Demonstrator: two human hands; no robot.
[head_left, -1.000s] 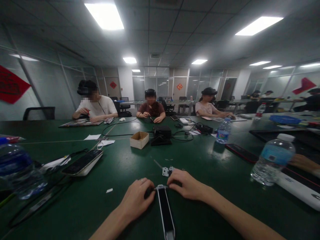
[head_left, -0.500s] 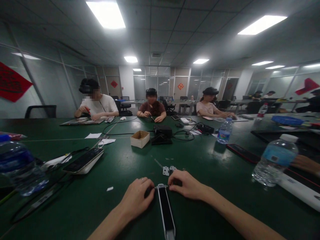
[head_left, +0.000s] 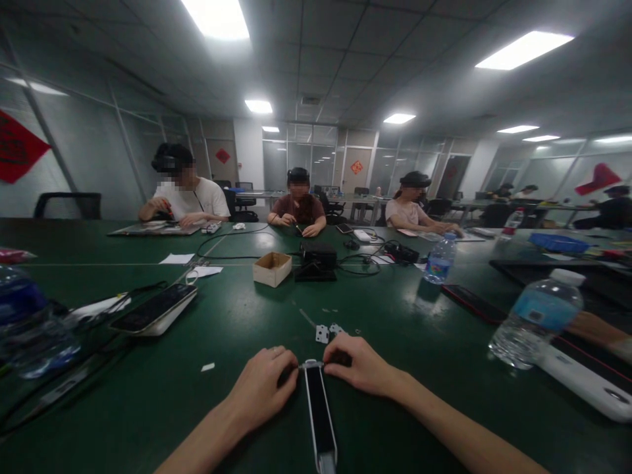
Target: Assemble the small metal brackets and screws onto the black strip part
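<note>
A long, narrow device with a black face and a silver frame (head_left: pixel 320 408) lies on the green table, pointing away from me. Across its far end runs a thin metal crosspiece (head_left: pixel 310 364). On the left side, my left hand (head_left: pixel 264 382) pinches one end of that piece between thumb and fingers. The other end is pinched by my right hand (head_left: pixel 363 365), with its fingers curled; the fingertips cover the details. Just beyond the right hand lie small white plates with holes (head_left: pixel 322 333), partly hidden by the knuckles.
An open cardboard box (head_left: pixel 272 271) and a black device (head_left: pixel 316 260) stand ahead. A phone (head_left: pixel 155 308) rests at left near a large bottle (head_left: pixel 34 329). Water bottles (head_left: pixel 538 319) (head_left: pixel 439 258) stand at right. Several people sit around, and another person's hand (head_left: pixel 592 327) shows at right.
The whole view has shifted slightly, so table things appear a little further left. Both hands keep their pinch at the device's far end.
</note>
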